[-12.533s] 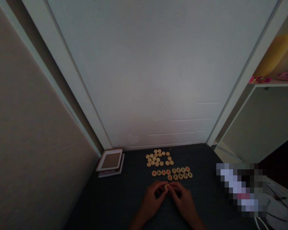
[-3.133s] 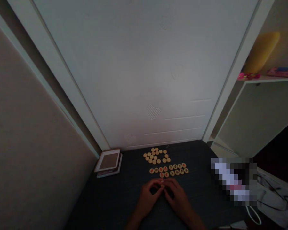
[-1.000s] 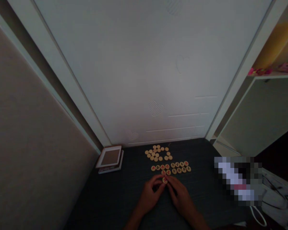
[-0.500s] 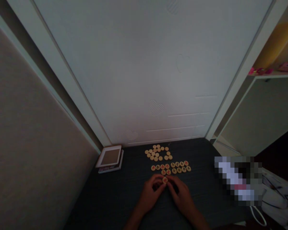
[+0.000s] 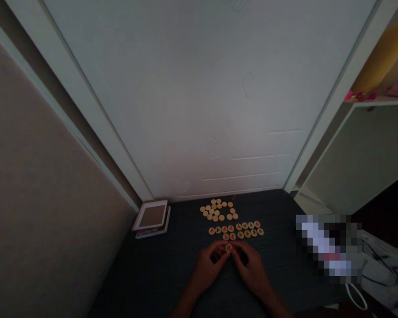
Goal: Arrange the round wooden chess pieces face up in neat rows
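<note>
Between the fingertips of my left hand (image 5: 209,263) and my right hand (image 5: 250,266) is a round Chinese chess piece (image 5: 228,248) with a red character facing up. Both hands are closed in a pinch around its sides, low over the dark tabletop (image 5: 172,269). Just beyond my fingers lie face-up pieces (image 5: 224,229) in short rows, some marked red. To their right, more face-up pieces (image 5: 247,234) sit in two rows, mostly with black characters. Farther back, several blank-side-up pieces (image 5: 211,212) form a loose cluster.
At the table's back left, a framed flat object (image 5: 153,216) rests on another flat item. A pixelated object (image 5: 328,247) lies at the right edge, with a white cable (image 5: 356,297) below. A white panel (image 5: 192,101) rises behind the table.
The piece has turned slightly between my fingers and shifted a little to the right. My hands stay in nearly the same place; the other pieces have not moved.
</note>
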A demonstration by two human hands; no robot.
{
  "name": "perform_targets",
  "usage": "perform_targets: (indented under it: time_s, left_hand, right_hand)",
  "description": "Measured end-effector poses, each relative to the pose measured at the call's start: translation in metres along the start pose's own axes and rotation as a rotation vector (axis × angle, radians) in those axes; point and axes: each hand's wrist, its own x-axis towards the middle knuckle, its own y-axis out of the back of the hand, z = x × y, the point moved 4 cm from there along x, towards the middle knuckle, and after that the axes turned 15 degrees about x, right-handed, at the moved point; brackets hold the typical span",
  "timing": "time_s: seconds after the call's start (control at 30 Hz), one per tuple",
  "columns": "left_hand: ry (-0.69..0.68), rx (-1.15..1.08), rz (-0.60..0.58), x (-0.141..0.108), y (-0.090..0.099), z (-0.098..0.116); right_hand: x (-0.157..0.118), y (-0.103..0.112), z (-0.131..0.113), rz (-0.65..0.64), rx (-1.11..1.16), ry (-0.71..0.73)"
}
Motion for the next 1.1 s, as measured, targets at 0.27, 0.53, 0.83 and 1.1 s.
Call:
perform_targets:
  time_s: [0.27,0.53,0.83,1.1]
  left_hand:
    - [-0.02,0.0,-0.002,-0.0001,0.0003,0.0036]
    - [-0.022,-0.021,-0.007,-0.0002,-0.0015,-0.0004]
    - [-0.018,-0.008,-0.027,0.0003,-0.0006,-0.0013]
    - [-0.024,0.041,-0.024,0.0002,-0.0014,-0.0026]
  right_hand:
    - [-0.0006,-0.0007,0.0075,-0.007,0.033,-0.014]
    - [0.0003,-0.0006,0.0003,-0.012,0.038,-0.03]
    - [0.0014,-0.0005,0.0042,0.0,0.067,-0.086]
    - [0.0024,-0.0013,0.0057,0.008,0.121,-0.151]
